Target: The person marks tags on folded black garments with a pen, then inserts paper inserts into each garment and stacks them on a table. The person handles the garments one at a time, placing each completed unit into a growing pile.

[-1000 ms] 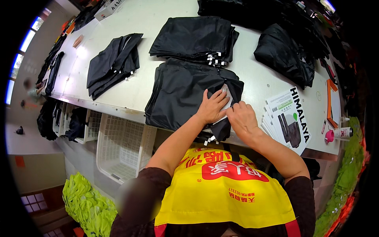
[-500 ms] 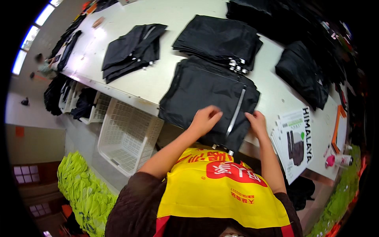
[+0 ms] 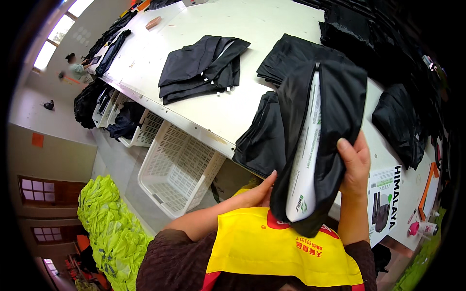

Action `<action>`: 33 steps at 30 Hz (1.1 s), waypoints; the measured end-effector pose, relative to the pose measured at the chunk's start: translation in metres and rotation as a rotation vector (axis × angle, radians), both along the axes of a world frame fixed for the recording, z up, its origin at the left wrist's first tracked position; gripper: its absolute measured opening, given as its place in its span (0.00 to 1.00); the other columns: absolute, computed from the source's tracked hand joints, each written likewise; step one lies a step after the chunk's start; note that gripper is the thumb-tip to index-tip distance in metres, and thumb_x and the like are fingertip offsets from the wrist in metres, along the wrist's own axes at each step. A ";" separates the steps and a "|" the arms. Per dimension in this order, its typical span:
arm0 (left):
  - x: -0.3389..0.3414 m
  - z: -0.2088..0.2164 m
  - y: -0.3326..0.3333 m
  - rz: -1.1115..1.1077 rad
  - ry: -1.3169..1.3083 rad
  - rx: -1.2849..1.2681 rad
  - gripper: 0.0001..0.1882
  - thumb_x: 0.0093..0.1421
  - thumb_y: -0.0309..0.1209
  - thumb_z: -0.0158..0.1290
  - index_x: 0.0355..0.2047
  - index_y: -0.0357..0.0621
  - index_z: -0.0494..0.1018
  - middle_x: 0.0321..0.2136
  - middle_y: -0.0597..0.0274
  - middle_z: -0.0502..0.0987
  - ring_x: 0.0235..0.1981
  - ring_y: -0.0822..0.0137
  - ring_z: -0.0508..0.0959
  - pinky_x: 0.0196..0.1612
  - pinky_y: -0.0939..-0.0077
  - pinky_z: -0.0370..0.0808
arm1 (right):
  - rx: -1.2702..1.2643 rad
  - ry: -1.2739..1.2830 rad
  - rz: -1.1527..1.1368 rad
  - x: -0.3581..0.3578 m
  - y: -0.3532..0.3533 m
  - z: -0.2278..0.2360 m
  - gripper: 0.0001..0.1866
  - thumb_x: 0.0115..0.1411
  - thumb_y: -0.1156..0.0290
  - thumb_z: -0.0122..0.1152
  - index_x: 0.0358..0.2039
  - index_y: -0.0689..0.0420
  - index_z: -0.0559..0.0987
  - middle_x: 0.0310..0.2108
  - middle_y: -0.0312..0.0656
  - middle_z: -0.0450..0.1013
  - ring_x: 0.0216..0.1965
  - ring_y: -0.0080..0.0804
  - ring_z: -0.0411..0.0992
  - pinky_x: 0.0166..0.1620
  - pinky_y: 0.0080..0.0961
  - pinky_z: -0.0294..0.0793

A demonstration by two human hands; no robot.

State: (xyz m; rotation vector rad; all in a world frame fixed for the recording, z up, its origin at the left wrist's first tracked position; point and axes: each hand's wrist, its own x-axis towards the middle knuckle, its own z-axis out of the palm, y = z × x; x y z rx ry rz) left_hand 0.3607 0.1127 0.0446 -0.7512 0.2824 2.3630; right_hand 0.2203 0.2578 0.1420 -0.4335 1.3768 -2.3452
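Observation:
A black fabric zip bag (image 3: 342,106) is lifted off the table and tilted up in front of me. Its long slit gapes, and a white printed insert (image 3: 305,169) shows inside. My right hand (image 3: 355,162) grips the bag's right side, thumb on the near face. At the lower left edge, my left hand (image 3: 262,191) holds it, with the fingers partly hidden behind the cloth. Beneath and to the left of it lies a stack of similar black bags (image 3: 264,136). A second stack of black bags (image 3: 286,56) sits just beyond.
Folded black pieces (image 3: 199,65) lie left on the white table (image 3: 194,114). Printed sheets (image 3: 383,199) and a black bundle (image 3: 400,123) are at right. A white plastic basket (image 3: 177,167) stands below the table's left edge, near a bright yellow-green heap (image 3: 111,233).
The top black bag has come up off the near stack, and its slit has spread to bare the white insert. Both hands have shifted right, now holding its sides. The view has turned slightly.

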 end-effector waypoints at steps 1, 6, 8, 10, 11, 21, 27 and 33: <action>-0.004 0.000 -0.008 -0.004 0.051 -0.001 0.34 0.60 0.55 0.44 0.55 0.39 0.63 0.52 0.49 0.69 0.53 0.57 0.70 0.58 0.64 0.64 | -0.021 0.051 0.019 -0.002 -0.009 0.013 0.26 0.57 0.73 0.51 0.56 0.66 0.62 0.49 0.45 0.69 0.47 0.29 0.70 0.52 0.23 0.66; -0.018 0.068 -0.031 0.327 0.291 -0.390 0.29 0.62 0.47 0.43 0.54 0.37 0.63 0.53 0.49 0.68 0.53 0.56 0.70 0.58 0.63 0.64 | -0.206 0.003 0.195 -0.026 -0.055 0.037 0.26 0.60 0.74 0.47 0.58 0.64 0.58 0.52 0.47 0.65 0.49 0.31 0.69 0.51 0.27 0.71; -0.036 0.079 -0.060 0.506 0.334 -0.434 0.26 0.63 0.44 0.43 0.54 0.36 0.63 0.53 0.48 0.68 0.53 0.56 0.70 0.58 0.63 0.64 | -0.210 0.048 0.197 -0.033 -0.069 0.036 0.25 0.60 0.74 0.47 0.58 0.63 0.58 0.52 0.46 0.66 0.49 0.31 0.69 0.51 0.26 0.71; -0.065 0.062 -0.122 0.723 0.333 -0.248 0.21 0.61 0.32 0.44 0.52 0.31 0.64 0.52 0.46 0.68 0.51 0.54 0.71 0.57 0.61 0.66 | -0.253 0.028 0.178 -0.046 -0.087 0.030 0.25 0.61 0.72 0.48 0.58 0.62 0.58 0.50 0.44 0.68 0.47 0.29 0.70 0.48 0.24 0.73; -0.077 0.070 -0.150 0.834 0.367 -0.393 0.20 0.61 0.31 0.45 0.50 0.30 0.65 0.48 0.46 0.71 0.48 0.54 0.73 0.54 0.63 0.70 | -0.237 0.008 0.218 -0.059 -0.096 0.023 0.26 0.62 0.70 0.49 0.59 0.61 0.57 0.48 0.44 0.69 0.46 0.28 0.71 0.48 0.24 0.73; -0.165 -0.006 -0.433 1.307 0.161 -0.831 0.11 0.58 0.23 0.47 0.41 0.29 0.67 0.41 0.50 0.73 0.43 0.52 0.74 0.48 0.58 0.73 | 0.302 -0.047 0.395 -0.075 -0.149 -0.059 0.29 0.60 0.65 0.54 0.59 0.57 0.57 0.52 0.49 0.66 0.48 0.33 0.70 0.41 0.24 0.74; -0.179 -0.149 -0.502 1.109 -0.270 -1.126 0.14 0.56 0.22 0.50 0.41 0.27 0.66 0.41 0.48 0.72 0.42 0.57 0.74 0.45 0.64 0.73 | 0.731 -0.161 0.253 -0.052 -0.071 -0.163 0.21 0.61 0.69 0.51 0.54 0.58 0.64 0.41 0.43 0.73 0.36 0.26 0.73 0.33 0.19 0.71; -0.178 -0.126 -0.446 1.154 -0.571 -1.359 0.28 0.49 0.23 0.57 0.49 0.28 0.60 0.44 0.49 0.71 0.42 0.59 0.75 0.43 0.67 0.72 | 0.916 -0.321 -0.005 -0.010 -0.004 -0.203 0.13 0.60 0.72 0.50 0.46 0.61 0.70 0.28 0.39 0.73 0.24 0.20 0.70 0.23 0.14 0.67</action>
